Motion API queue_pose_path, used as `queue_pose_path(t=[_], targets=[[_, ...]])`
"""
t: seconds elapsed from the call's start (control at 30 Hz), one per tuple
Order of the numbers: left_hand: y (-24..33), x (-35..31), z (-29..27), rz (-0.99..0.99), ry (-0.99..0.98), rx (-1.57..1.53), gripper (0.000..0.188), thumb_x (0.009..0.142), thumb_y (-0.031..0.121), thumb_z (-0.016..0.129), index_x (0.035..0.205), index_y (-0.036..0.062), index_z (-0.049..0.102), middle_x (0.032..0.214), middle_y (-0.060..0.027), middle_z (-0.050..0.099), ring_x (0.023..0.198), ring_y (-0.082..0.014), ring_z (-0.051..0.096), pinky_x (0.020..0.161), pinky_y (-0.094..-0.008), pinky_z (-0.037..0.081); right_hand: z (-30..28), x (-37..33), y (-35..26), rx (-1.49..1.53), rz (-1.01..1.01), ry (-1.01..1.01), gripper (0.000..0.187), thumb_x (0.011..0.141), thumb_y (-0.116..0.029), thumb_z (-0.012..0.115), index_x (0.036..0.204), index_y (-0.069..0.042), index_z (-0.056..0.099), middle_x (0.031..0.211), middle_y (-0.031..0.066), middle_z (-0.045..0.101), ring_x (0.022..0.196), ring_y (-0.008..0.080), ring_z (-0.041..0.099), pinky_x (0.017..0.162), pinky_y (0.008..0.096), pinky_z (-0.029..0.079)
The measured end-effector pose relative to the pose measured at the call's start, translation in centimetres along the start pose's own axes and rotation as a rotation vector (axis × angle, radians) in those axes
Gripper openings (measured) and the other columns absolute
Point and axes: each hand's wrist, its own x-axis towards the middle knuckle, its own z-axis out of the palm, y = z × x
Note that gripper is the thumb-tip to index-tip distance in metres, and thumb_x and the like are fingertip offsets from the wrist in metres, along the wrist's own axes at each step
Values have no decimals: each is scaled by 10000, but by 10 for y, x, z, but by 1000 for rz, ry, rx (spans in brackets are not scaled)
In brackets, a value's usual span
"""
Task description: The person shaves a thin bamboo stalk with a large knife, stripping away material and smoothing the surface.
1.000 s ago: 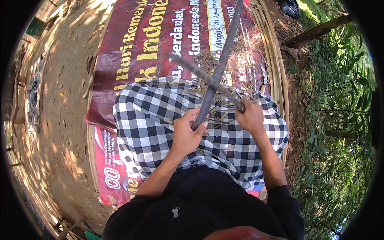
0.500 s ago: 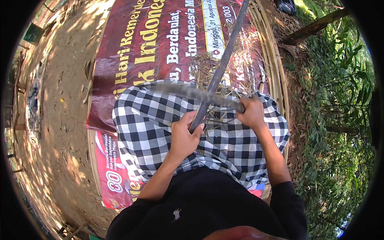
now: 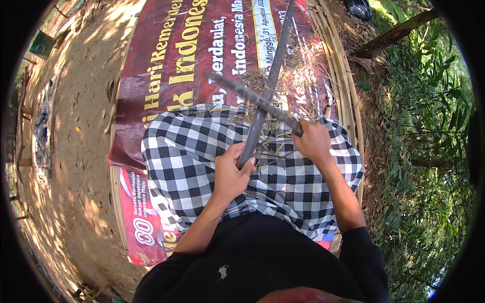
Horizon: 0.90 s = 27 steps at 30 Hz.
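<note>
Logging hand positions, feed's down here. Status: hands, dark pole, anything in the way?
Left hand holding dark pole by near end. Right hand gripping long dark tool, crossing over pole. Dry scraps littering checkered cloth and banner beneath.

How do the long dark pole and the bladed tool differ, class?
The pole reaches the picture's top edge; the bladed tool ends well short. The pole slants up and right from the left hand; the bladed tool slants up and left from the right hand. Both are long and narrow.
</note>
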Motion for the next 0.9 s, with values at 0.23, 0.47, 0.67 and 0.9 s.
queue_pose_path(t=[0.23, 0.47, 0.67, 0.9], targets=[[-7, -14, -2, 4, -72, -51, 376, 896, -65, 646, 1260, -76, 556, 1088, -137, 724, 715, -121, 691, 523, -219, 515, -1, 25, 41, 6, 120, 146, 208, 770, -224, 686, 767, -21, 643, 639, 204, 646, 651, 435, 663, 639, 520, 540], [-9, -11, -3, 16, -69, -51, 386, 905, -54, 644, 1278, -80, 544, 1099, -136, 718, 730, -128, 692, 526, -219, 514, -3, -14, 17, -88, -403, 71, 151, 737, -212, 692, 729, -74, 634, 615, 178, 628, 631, 395, 652, 675, 505, 532], [-1, -15, -4, -102, -117, -198, 385, 912, -53, 633, 1280, -93, 529, 1107, -148, 710, 709, -129, 678, 536, -230, 516, -4, 14, 37, 32, 197, 149, 214, 791, -221, 716, 799, -14, 666, 655, 235, 648, 683, 439, 675, 658, 512, 552], [1, -5, -12, -90, -173, -243, 407, 919, -32, 638, 1303, -94, 517, 1109, -145, 696, 681, -122, 649, 525, -232, 513, 14, 3, 58, 68, 89, 96, 189, 761, -238, 695, 746, -57, 642, 640, 198, 641, 664, 435, 649, 670, 522, 526]])
